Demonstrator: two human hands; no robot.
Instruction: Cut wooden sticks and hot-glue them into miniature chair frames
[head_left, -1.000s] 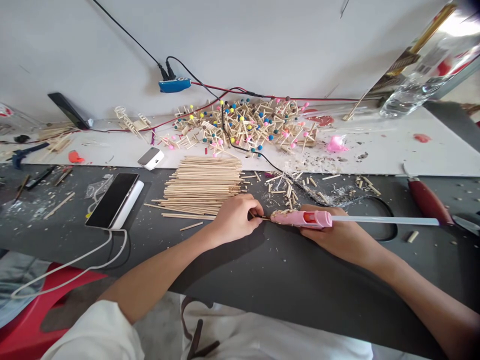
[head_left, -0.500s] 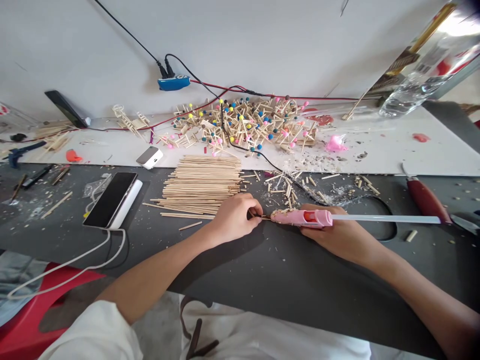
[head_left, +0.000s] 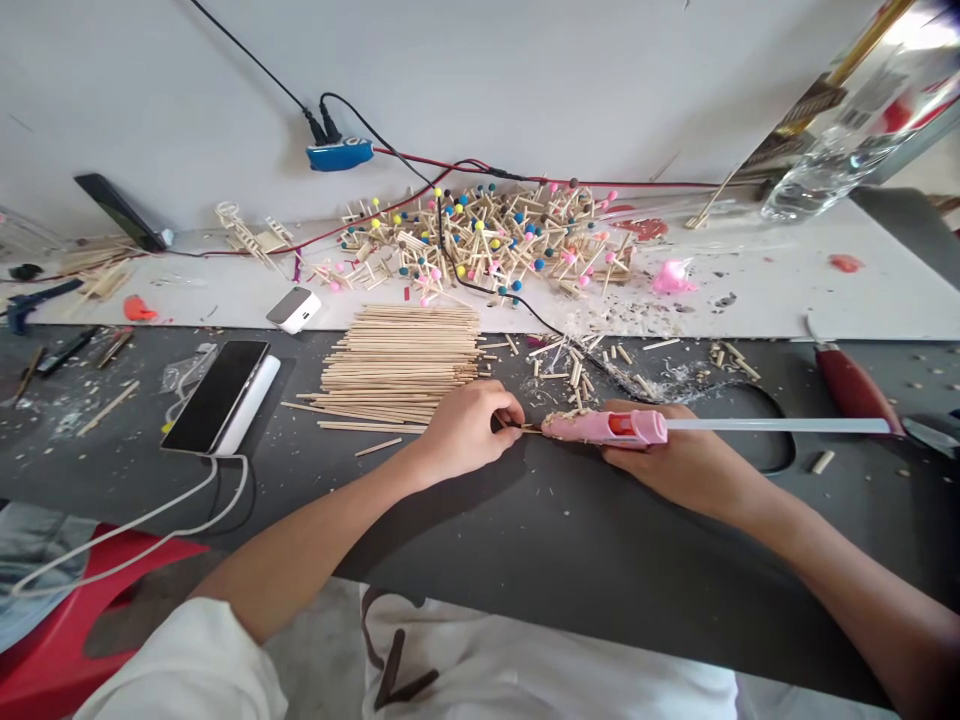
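My right hand [head_left: 660, 455] is wrapped round a pink hot glue gun [head_left: 592, 427]. A long translucent glue stick [head_left: 780, 426] sticks out of its back end, towards the right. The gun's nozzle points left, at the fingertips of my left hand [head_left: 469, 425]. Thumb and forefinger there pinch a thin wooden stick [head_left: 529, 428], its end at or very near the nozzle; whether they touch I cannot tell. Most of that stick is hidden by the fingers. Just behind my left hand lies a neat row of long wooden sticks [head_left: 401, 350].
Behind stands a heap of short stick pieces with coloured balls [head_left: 495, 240] on a white board [head_left: 795, 290]. A phone on a white power bank [head_left: 221, 398] lies left. A red-handled tool [head_left: 855, 385] lies right. Black cable [head_left: 787, 440] loops behind the gun. Stick offcuts [head_left: 577, 375] are scattered nearby.
The whole view has shifted slightly, with objects sitting a little higher in the picture. Both hands hold nearly the same pose, the glue gun still against or close to the pinched stick.
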